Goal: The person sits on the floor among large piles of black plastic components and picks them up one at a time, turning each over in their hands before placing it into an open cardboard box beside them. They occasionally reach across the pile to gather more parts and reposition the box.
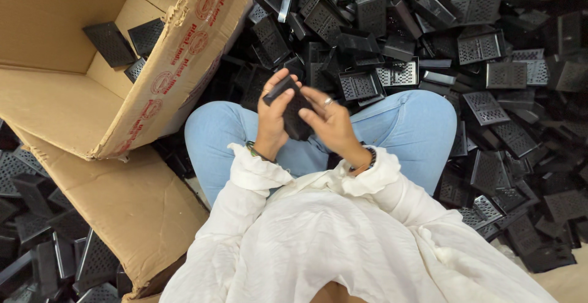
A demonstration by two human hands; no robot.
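I sit cross-legged in light blue jeans and a white top. My left hand and my right hand are both closed around one black perforated plastic part, held above my lap. The left hand grips its left end; the right hand's fingers wrap its right side, a ring on one finger. A bracelet shows on each wrist. The lower part of the piece is hidden by my fingers.
A large heap of black perforated plastic parts lies in front and to the right. An open cardboard box stands at the left with three of the parts inside. More black parts lie at lower left.
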